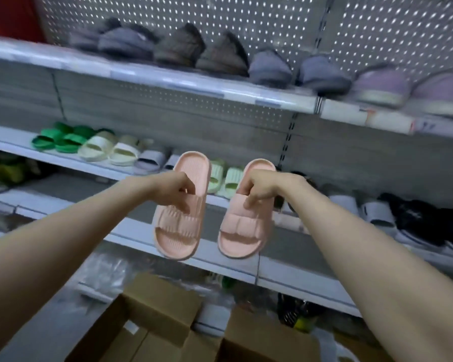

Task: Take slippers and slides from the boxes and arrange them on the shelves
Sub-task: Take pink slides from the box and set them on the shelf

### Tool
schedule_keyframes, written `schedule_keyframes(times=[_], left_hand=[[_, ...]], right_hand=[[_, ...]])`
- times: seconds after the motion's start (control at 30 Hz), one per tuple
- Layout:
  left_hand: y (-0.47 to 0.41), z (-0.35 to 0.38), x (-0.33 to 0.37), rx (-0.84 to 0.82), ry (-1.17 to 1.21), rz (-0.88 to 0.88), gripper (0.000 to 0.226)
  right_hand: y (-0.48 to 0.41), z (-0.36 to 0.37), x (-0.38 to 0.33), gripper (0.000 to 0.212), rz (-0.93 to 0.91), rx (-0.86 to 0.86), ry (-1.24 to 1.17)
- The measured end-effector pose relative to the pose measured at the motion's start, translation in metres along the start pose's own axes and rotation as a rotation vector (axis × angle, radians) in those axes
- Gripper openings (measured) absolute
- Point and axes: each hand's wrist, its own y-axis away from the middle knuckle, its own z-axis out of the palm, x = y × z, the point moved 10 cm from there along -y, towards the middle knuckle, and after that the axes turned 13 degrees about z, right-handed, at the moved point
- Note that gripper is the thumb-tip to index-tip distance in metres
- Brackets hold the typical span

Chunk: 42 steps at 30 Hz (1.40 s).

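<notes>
I hold a pair of pink slides in the air in front of the shelves, toes pointing down. My left hand (177,190) grips the left pink slide (179,226) at its strap. My right hand (262,188) pinches the right pink slide (243,228) near its strap. Both slides hang level with the middle shelf (63,159), which carries green slides (60,139), cream slides (107,150), a grey slide (152,159) and pale green slides (224,180).
The top shelf (168,79) holds several fuzzy grey, brown and lilac slippers. White and black slides (403,218) lie on the shelf to the right. Open cardboard boxes (152,317) stand on the floor below, beside clear plastic bags (105,273).
</notes>
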Motion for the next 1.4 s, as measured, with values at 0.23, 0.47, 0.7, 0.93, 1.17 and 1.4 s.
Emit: schedule_keyframes(times=[0.23,0.47,0.7,0.93,1.17,1.4], left_hand=[[0.086,-0.079,-0.08,0.075,-0.069,0.013,0.024],[0.161,-0.13,-0.18,0.164,-0.072,-0.025,0.034],[0.198,-0.155,-0.28,0.221,-0.053,-0.079,0.038],[0.198,-0.171,-0.374,0.255,-0.023,-0.102,0.037],[0.171,-0.185,-0.478,0.222,-0.013,-0.093,0.039],[0.164,-0.209,-0.574,0.2,-0.001,-0.125,0.04]], right_hand=[[0.016,-0.046,-0.126,0.021,0.01,0.117,-0.058],[0.011,-0.068,-0.255,0.038,-0.004,0.13,-0.122],[-0.037,-0.076,-0.363,0.033,-0.057,0.129,-0.113],[-0.107,-0.084,-0.44,0.031,-0.084,0.117,-0.125],[-0.2,-0.095,-0.495,0.038,-0.07,0.135,-0.085],[-0.266,-0.117,-0.55,0.037,-0.06,0.117,-0.087]])
